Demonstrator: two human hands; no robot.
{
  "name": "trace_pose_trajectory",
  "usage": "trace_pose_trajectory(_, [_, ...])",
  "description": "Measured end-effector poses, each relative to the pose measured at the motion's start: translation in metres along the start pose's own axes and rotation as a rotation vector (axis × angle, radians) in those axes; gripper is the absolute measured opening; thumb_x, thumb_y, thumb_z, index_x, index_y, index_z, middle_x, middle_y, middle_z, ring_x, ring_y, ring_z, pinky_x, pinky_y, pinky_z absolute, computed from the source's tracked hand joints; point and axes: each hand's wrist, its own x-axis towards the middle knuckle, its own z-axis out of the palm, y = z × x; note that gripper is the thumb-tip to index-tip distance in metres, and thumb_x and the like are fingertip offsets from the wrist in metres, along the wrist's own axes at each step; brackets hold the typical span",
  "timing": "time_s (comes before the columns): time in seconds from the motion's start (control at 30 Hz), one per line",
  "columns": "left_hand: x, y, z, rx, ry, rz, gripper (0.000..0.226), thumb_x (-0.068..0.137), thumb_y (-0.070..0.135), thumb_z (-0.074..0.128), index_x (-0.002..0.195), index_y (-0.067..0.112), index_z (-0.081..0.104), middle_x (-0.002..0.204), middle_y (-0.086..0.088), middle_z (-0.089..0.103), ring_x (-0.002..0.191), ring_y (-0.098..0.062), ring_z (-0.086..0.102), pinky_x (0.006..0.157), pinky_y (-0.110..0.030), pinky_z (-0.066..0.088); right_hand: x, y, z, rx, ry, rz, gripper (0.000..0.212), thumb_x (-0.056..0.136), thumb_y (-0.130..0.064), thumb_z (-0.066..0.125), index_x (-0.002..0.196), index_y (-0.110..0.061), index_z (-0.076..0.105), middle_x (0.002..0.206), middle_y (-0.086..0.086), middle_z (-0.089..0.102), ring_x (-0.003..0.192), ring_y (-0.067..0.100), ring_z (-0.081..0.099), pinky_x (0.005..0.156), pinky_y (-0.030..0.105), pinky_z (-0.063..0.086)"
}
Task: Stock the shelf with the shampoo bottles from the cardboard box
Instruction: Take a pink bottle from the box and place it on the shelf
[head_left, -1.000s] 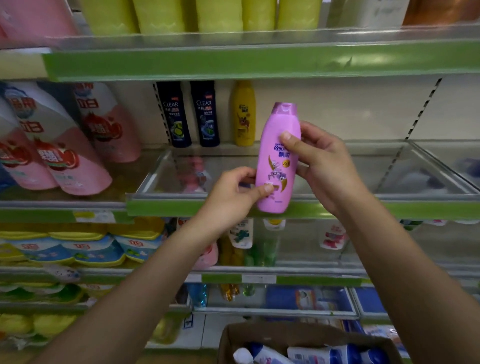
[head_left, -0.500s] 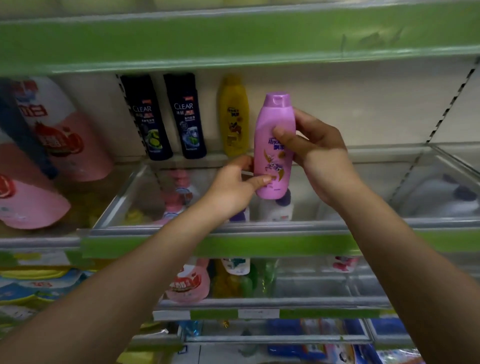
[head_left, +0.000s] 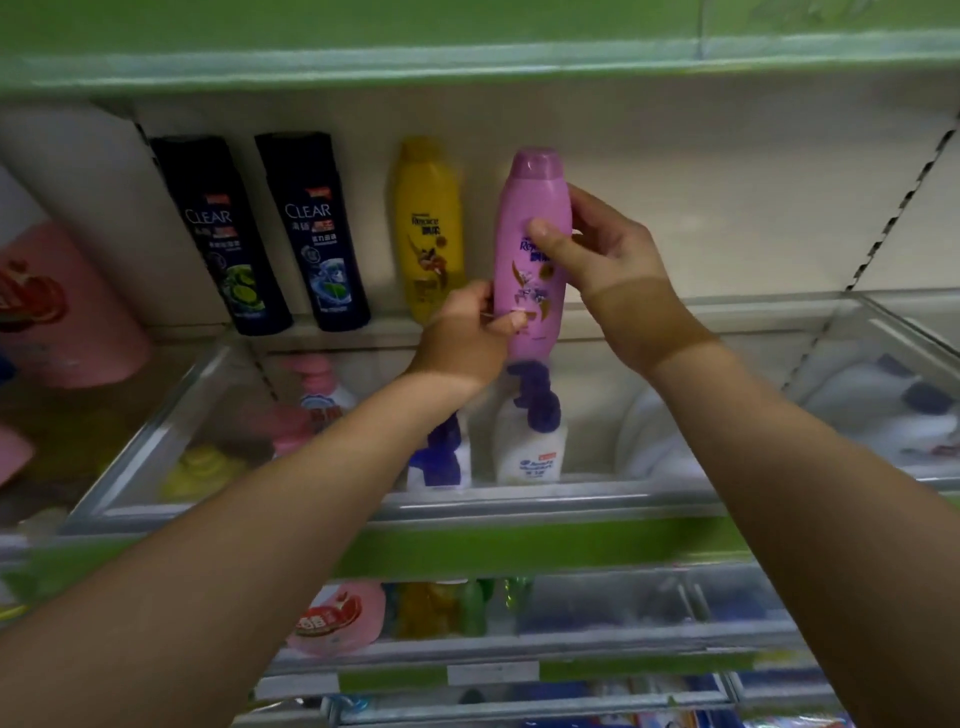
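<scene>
1. Pink bottle is held upright in both hands in front of the shelf's back wall, cap up, label toward the camera

2. Right hand grips the bottle's upper half: thumb laid across the label, the other fingers curled round the far side, clamped on the bottle

3. Left hand pinches the bottle's lower end, thumb tip on the front near the base, the rest of the fingers curled behind its left edge; how many touch cannot be told

4. The bottle's base sits just below the left thumb; whether it touches the shelf floor cannot be told, as the left hand and blur cover that spot

5. Yellow bottle stands upright just left of the left fingers, near the pink bottle but apart from it

6. Two dark bottles marked CLEAR stand side by side farther left of the left fingers, beyond the yellow one, against the back wall

7. Right of the right fingers the shelf floor runs on behind a clear front rail

8. Below the left fingers, seen through the clear shelf, white bottles with dark blue caps stand on the level beneath

9. Far left of both hands, pink pouches lean on the neighbouring section

10. Lower levels carry further goods, too blurred to identify
</scene>
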Motion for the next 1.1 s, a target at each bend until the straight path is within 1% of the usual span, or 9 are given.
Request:
trace_pose_trajectory(0.07, [0.006,-0.002,0.004,-0.014,0.022,-0.004,0.015,0.091,0.017,0.059,0.106,0.014,0.06,0.09,0.002,0.062,0.089,-0.018,0.06,0.079,-0.029,0.05,0.01,0.004,-0.001,-0.072,0.025,0.002,0.044,0.091,-0.022,0.067,0.132,-0.011,0.056,0.114,0.009,0.068,0.101,0.018,0.066,0.081,0.024,0.055])
trace_pose_trajectory(0.17, [0.015,-0.005,0.009,0.01,0.07,-0.006,0.022,0.092,0.02,0.059,0.112,0.011,0.062,0.101,-0.005,0.066,0.095,-0.019,0.062,0.082,-0.029,0.051,0.023,0.008,-0.001,-0.176,0.072,-0.005,0.046,0.089,-0.026,0.069,0.132,-0.015,0.057,0.116,0.006,0.065,0.099,0.013,0.062,0.079,0.018,0.054])
trace_pose_trajectory(0.33, [0.032,-0.007,0.017,0.074,0.154,-0.017,0.028,0.088,0.019,0.064,0.114,0.007,0.063,0.106,-0.011,0.069,0.098,-0.024,0.064,0.087,-0.035,0.052,0.035,0.014,-0.005,-0.052,0.1,0.019,0.043,0.084,-0.017,0.074,0.124,-0.008,0.062,0.104,0.008,0.07,0.094,0.017,0.068,0.08,0.024,0.055])
trace_pose_trajectory(0.43, [0.039,-0.009,0.021,0.118,0.19,-0.017,0.028,0.089,0.018,0.063,0.114,0.006,0.063,0.107,-0.012,0.069,0.1,-0.026,0.063,0.09,-0.037,0.052,0.039,0.016,-0.003,-0.05,0.139,0.007,0.035,0.081,-0.015,0.077,0.112,-0.014,0.059,0.097,0.006,0.068,0.087,0.016,0.068,0.075,0.022,0.054])
trace_pose_trajectory(0.6, [0.048,-0.01,0.024,0.176,0.227,-0.034,0.026,0.088,0.017,0.063,0.111,0.005,0.065,0.107,-0.014,0.069,0.098,-0.028,0.065,0.088,-0.04,0.053,0.042,0.017,0.002,-0.072,0.174,-0.018,0.033,0.083,-0.013,0.075,0.112,-0.008,0.058,0.1,0.001,0.066,0.085,0.009,0.065,0.068,0.015,0.052])
trace_pose_trajectory(0.7, [0.051,-0.01,0.025,0.208,0.236,-0.039,0.024,0.089,0.017,0.062,0.11,0.005,0.065,0.106,-0.014,0.07,0.097,-0.028,0.065,0.088,-0.039,0.053,0.043,0.019,0.005,-0.126,0.217,-0.05,0.035,0.083,-0.017,0.075,0.112,-0.008,0.059,0.107,0.004,0.062,0.086,0.005,0.062,0.066,0.012,0.051])
trace_pose_trajectory(0.77, [0.051,-0.01,0.025,0.219,0.24,-0.039,0.024,0.089,0.017,0.063,0.109,0.005,0.066,0.105,-0.013,0.07,0.097,-0.027,0.065,0.088,-0.038,0.053,0.045,0.02,0.004,-0.194,0.243,-0.076,0.036,0.082,-0.021,0.076,0.112,-0.008,0.06,0.114,0.008,0.059,0.091,0.008,0.061,0.068,0.012,0.051])
trace_pose_trajectory(0.9, [0.051,-0.009,0.025,0.227,0.257,-0.046,0.022,0.09,0.016,0.062,0.109,0.006,0.067,0.105,-0.012,0.07,0.097,-0.027,0.065,0.086,-0.032,0.052,0.046,0.02,0.002,-0.223,0.242,-0.068,0.036,0.082,-0.022,0.077,0.112,-0.009,0.063,0.105,0.004,0.067,0.09,0.012,0.063,0.072,0.014,0.052])
trace_pose_trajectory(1.1, [0.047,-0.005,0.026,0.268,0.286,-0.044,0.024,0.09,0.017,0.062,0.108,0.004,0.068,0.103,-0.014,0.07,0.094,-0.028,0.065,0.079,-0.028,0.048,0.043,0.017,0.006,-0.19,0.306,-0.083,0.036,0.08,-0.017,0.079,0.109,-0.005,0.061,0.098,0.004,0.067,0.082,0.008,0.063,0.066,0.012,0.051])
